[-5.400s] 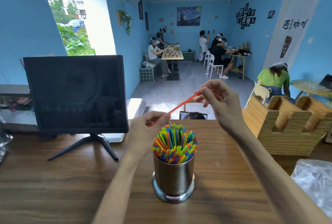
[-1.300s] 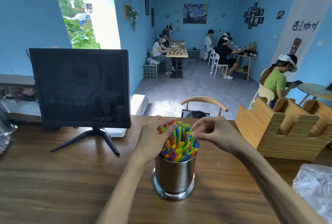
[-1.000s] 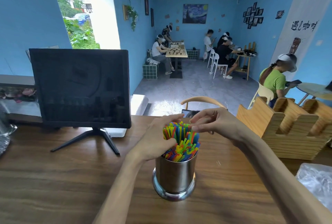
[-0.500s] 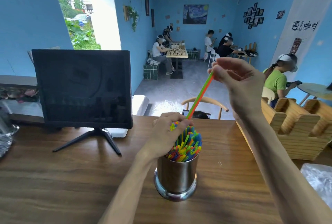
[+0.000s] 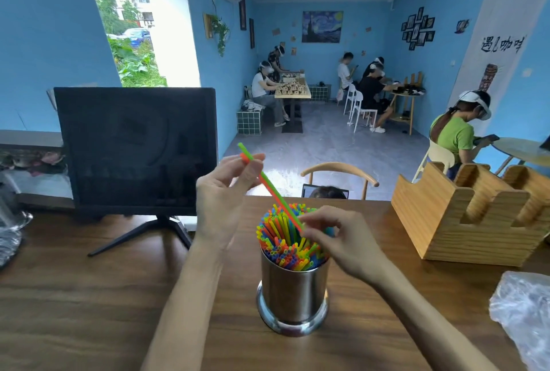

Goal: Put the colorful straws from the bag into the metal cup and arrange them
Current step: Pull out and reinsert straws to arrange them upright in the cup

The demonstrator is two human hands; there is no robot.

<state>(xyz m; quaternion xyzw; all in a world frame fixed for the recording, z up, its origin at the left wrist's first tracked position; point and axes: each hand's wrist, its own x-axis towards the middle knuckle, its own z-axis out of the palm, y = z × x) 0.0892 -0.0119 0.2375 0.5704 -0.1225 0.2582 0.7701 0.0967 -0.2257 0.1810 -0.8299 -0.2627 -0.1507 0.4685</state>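
Note:
A shiny metal cup (image 5: 293,296) stands on the wooden table (image 5: 74,296), packed with upright colorful straws (image 5: 279,239). Two loose straws (image 5: 273,191), one green and one orange, slant up to the left from the bundle. My left hand (image 5: 224,192) is raised above and left of the cup and pinches their upper ends between thumb and fingers. My right hand (image 5: 336,238) hovers over the right side of the cup and pinches the lower part of the same two straws just above the bundle.
A crumpled clear plastic bag (image 5: 523,314) lies at the right table edge. A wooden holder (image 5: 464,221) stands back right, a dark monitor (image 5: 137,147) on a stand back left, and glassware (image 5: 10,221) far left. People sit in the room beyond.
My right hand dropped from holding the straws up high to pinching them low by the cup. My left hand left the bundle and took their upper ends; the straws now lean left.

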